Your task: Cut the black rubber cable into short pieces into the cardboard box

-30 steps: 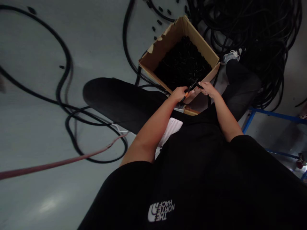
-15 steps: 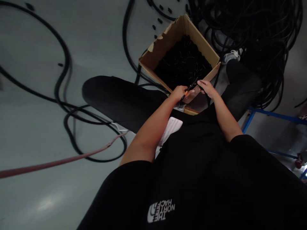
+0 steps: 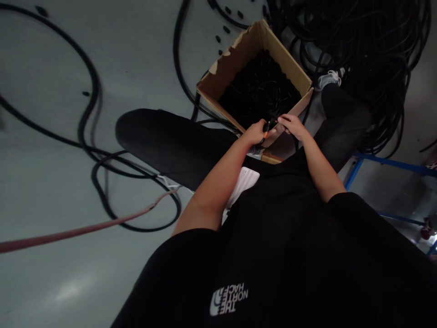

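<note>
My left hand (image 3: 256, 132) is closed around a hand tool with black and orange handles (image 3: 265, 135); its dark jaws are hard to make out against the box's contents. Close beside it, my right hand (image 3: 291, 125) pinches a black hose (image 3: 297, 145) that hangs down below the fingers. The hose end sits near the tool's jaws, but whether they touch I cannot tell. Both hands are over the near corner of an open cardboard box (image 3: 288, 54), which holds a heap of short black pieces (image 3: 262, 86).
A large tangle of black hose (image 3: 362, 59) lies at the upper right. Loops of black hose (image 3: 94, 82) and a reddish hose (image 3: 85, 230) cross the floor at left. Short black pieces (image 3: 226, 29) are scattered beyond the box. A blue metal frame (image 3: 392, 163) stands at right.
My right hand has shifted slightly left, closer to my left hand. The tool's dark jaw end, which pointed toward the upper right, now shows less.
</note>
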Demonstrator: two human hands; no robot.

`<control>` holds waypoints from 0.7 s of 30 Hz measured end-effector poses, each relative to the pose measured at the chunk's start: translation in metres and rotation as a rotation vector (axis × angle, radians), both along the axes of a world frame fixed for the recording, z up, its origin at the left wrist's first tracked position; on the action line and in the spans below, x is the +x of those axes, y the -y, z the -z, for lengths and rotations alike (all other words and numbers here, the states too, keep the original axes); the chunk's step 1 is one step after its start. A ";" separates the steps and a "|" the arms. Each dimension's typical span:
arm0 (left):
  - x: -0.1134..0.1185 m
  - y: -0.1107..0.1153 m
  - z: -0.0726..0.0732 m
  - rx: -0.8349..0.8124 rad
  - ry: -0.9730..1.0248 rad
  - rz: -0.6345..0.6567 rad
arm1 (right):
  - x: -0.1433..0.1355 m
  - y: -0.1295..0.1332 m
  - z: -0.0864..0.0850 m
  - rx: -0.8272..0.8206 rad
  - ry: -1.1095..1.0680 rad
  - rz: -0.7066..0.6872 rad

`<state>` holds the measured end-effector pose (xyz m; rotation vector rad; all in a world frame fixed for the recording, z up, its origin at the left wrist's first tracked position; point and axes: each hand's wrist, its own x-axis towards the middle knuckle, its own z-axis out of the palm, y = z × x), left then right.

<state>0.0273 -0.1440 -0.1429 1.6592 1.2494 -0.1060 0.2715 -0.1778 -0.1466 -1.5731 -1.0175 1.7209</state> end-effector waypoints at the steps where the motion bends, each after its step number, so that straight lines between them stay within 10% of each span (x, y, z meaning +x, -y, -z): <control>1: 0.000 0.000 0.001 -0.016 0.002 0.002 | 0.000 0.000 0.003 0.014 0.010 0.005; 21: -0.002 0.003 0.019 0.003 0.030 0.010 | -0.003 -0.001 0.021 0.210 0.186 0.036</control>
